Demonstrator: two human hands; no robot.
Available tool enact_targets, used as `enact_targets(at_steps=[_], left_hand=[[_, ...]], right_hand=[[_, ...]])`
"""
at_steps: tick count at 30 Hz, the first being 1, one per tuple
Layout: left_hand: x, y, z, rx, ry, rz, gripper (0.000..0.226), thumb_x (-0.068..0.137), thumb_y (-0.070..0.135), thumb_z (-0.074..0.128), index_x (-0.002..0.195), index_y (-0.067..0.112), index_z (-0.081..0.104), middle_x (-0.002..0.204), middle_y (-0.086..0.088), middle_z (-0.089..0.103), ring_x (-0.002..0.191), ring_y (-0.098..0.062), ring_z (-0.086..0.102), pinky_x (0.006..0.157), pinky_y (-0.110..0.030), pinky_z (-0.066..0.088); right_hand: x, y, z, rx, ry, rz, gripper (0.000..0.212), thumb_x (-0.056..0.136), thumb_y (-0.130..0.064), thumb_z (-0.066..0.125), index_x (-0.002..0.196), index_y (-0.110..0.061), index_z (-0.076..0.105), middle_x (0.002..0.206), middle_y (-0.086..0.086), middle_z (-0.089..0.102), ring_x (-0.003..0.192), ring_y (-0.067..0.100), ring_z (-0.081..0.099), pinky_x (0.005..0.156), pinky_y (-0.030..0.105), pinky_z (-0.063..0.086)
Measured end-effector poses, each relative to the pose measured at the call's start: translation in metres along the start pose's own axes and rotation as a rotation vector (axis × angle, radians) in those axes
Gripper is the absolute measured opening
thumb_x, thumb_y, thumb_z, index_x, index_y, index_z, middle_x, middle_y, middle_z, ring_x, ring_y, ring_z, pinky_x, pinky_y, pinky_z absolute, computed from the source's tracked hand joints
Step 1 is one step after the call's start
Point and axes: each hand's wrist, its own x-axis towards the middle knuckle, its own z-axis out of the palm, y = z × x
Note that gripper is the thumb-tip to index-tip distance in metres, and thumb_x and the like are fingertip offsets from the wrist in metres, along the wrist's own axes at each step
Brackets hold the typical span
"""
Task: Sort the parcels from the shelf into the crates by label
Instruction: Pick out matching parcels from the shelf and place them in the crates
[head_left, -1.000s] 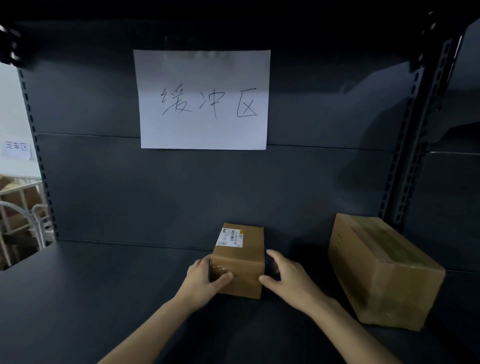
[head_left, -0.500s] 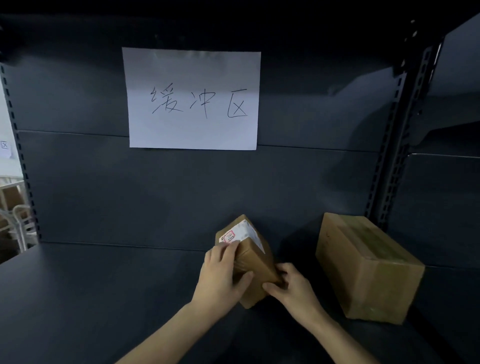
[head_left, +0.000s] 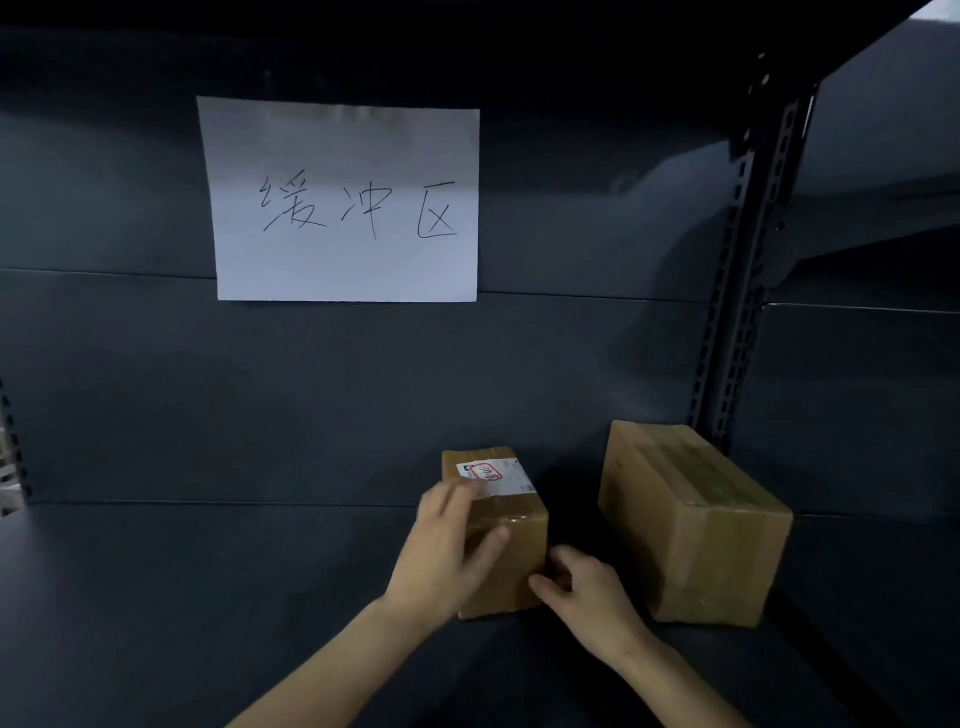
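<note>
Left hand (head_left: 447, 551) and right hand (head_left: 582, 592) are gripping the small box (head_left: 511, 545) at lower center kinda loosely, so it's probably risking slipping or bumping the big box (head_left: 691, 525).

The left hand (head_left: 447, 551) is motion-blurred and hides the small parcel's (head_left: 511, 525) left side.

Dark metal shelf (head_left: 208, 597) carries small parcel (head_left: 511, 540) and larger box (head_left: 696, 525)

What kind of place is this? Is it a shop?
Probably a warehouse or parcel sorting room, not a shop: dark metal shelving, taped cardboard parcels with a shipping label, and a handwritten paper sign marking the shelf.
</note>
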Motion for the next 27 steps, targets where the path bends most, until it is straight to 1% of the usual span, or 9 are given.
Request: enact_targets(at_steps=[3, 6, 9, 13, 15, 17, 21, 24, 27], left_hand=[[0.019, -0.013, -0.005, -0.202, 0.123, -0.211, 0.028, 0.095, 0.027, 0.048, 0.123, 0.023, 0.047, 0.119, 0.009, 0.045, 0.123, -0.012, 0.039, 0.102, -0.024, 0.032], [0.041, -0.03, -0.005, -0.346, 0.081, -0.468, 0.041, 0.098, 0.021, 0.041, 0.138, 0.011, 0.038, 0.139, -0.006, 0.042, 0.132, -0.02, 0.035, 0.11, -0.031, 0.027], [0.058, -0.04, -0.003, -0.536, 0.027, -0.592, 0.045, 0.099, 0.021, 0.039, 0.143, 0.01, 0.032, 0.149, -0.009, 0.033, 0.137, -0.022, 0.031, 0.112, -0.031, 0.022], [0.075, -0.044, 0.002, -0.659, -0.058, -0.667, 0.047, 0.099, 0.02, 0.04, 0.144, 0.009, 0.031, 0.147, -0.01, 0.037, 0.136, -0.023, 0.034, 0.107, -0.027, 0.025], [0.078, -0.047, 0.004, -0.655, -0.104, -0.685, 0.043, 0.098, 0.022, 0.042, 0.139, 0.01, 0.039, 0.14, -0.01, 0.046, 0.128, -0.023, 0.042, 0.098, -0.026, 0.03], [0.076, -0.052, 0.006, -0.639, -0.124, -0.678, 0.032, 0.097, 0.025, 0.043, 0.125, 0.012, 0.053, 0.129, -0.01, 0.056, 0.115, -0.022, 0.052, 0.094, -0.029, 0.036], [0.06, -0.055, 0.002, -0.623, -0.061, -0.692, 0.024, 0.094, 0.031, 0.047, 0.111, 0.015, 0.053, 0.113, -0.008, 0.061, 0.104, -0.02, 0.056, 0.09, -0.032, 0.042], [0.043, -0.054, -0.006, -0.516, -0.005, -0.692, 0.031, 0.091, 0.038, 0.051, 0.112, 0.016, 0.047, 0.108, -0.003, 0.056, 0.102, -0.019, 0.053, 0.084, -0.031, 0.041], [0.025, -0.053, -0.021, -0.442, 0.04, -0.715, 0.036, 0.089, 0.042, 0.054, 0.11, 0.013, 0.045, 0.104, -0.001, 0.053, 0.096, -0.017, 0.051, 0.075, -0.029, 0.039]], right_hand=[[-0.004, 0.001, -0.005, -0.031, 0.042, 0.001, 0.036, 0.089, -0.03, 0.059, 0.122, -0.019, 0.055, 0.113, -0.002, 0.063, 0.1, 0.005, 0.058, 0.088, 0.017, 0.046], [-0.008, 0.003, -0.014, -0.058, 0.073, -0.019, 0.045, 0.09, -0.03, 0.057, 0.132, -0.019, 0.047, 0.123, -0.003, 0.058, 0.106, 0.004, 0.055, 0.086, 0.01, 0.04], [-0.011, 0.005, -0.022, -0.061, 0.105, -0.032, 0.046, 0.09, -0.03, 0.058, 0.133, -0.019, 0.046, 0.124, -0.004, 0.057, 0.106, 0.002, 0.055, 0.087, 0.01, 0.041], [-0.013, 0.003, -0.025, -0.046, 0.108, -0.021, 0.048, 0.088, -0.032, 0.059, 0.133, -0.023, 0.045, 0.123, -0.006, 0.055, 0.105, 0.001, 0.053, 0.092, 0.014, 0.044], [-0.013, -0.001, -0.024, -0.047, 0.104, -0.037, 0.05, 0.087, -0.034, 0.06, 0.133, -0.023, 0.045, 0.123, -0.006, 0.055, 0.105, 0.001, 0.053, 0.092, 0.015, 0.045], [-0.013, -0.008, -0.022, -0.059, 0.109, -0.055, 0.053, 0.087, -0.037, 0.06, 0.135, -0.023, 0.042, 0.127, -0.006, 0.053, 0.107, 0.001, 0.051, 0.092, 0.015, 0.044], [-0.016, -0.023, -0.015, -0.071, 0.143, -0.044, 0.067, 0.083, -0.046, 0.061, 0.139, -0.024, 0.033, 0.132, -0.006, 0.044, 0.115, 0.005, 0.046, 0.096, 0.019, 0.041], [-0.014, -0.031, -0.007, -0.048, 0.13, -0.035, 0.088, 0.074, -0.05, 0.069, 0.143, -0.025, 0.021, 0.137, -0.007, 0.034, 0.122, 0.008, 0.041, 0.101, 0.023, 0.035], [-0.005, -0.026, -0.004, 0.004, 0.103, -0.019, 0.103, 0.068, -0.048, 0.075, 0.148, -0.019, 0.015, 0.143, -0.001, 0.03, 0.129, 0.013, 0.038, 0.106, 0.027, 0.035]])
